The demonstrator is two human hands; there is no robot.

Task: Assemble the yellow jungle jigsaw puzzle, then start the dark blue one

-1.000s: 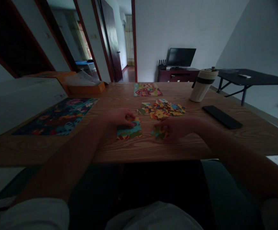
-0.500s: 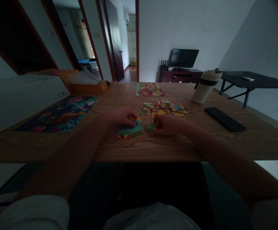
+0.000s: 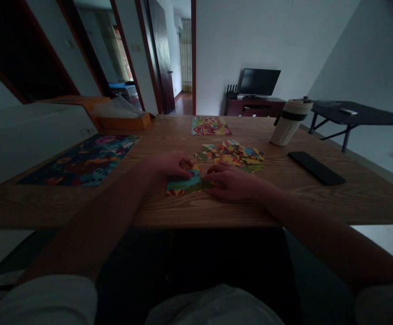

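A small joined puzzle section (image 3: 182, 185), blue and green, lies on the wooden table (image 3: 196, 210) in front of me. My left hand (image 3: 169, 163) rests on its far edge with the fingers curled down, pinning it. My right hand (image 3: 232, 181) lies flat at the section's right edge, fingers stretched out over a green piece (image 3: 207, 184) that it presses against the section. A pile of loose colourful pieces (image 3: 233, 153) sits just beyond both hands.
A reference picture (image 3: 210, 126) lies further back. A dark finished puzzle (image 3: 81, 160) and a white box (image 3: 27, 137) are at the left, an orange box (image 3: 122, 122) behind them. A tumbler (image 3: 289, 122) and a black phone (image 3: 316, 168) are at the right.
My right hand has carried a piece leftwards from near the pile to the section's right edge and flattened over it. My left hand has stayed on the section.
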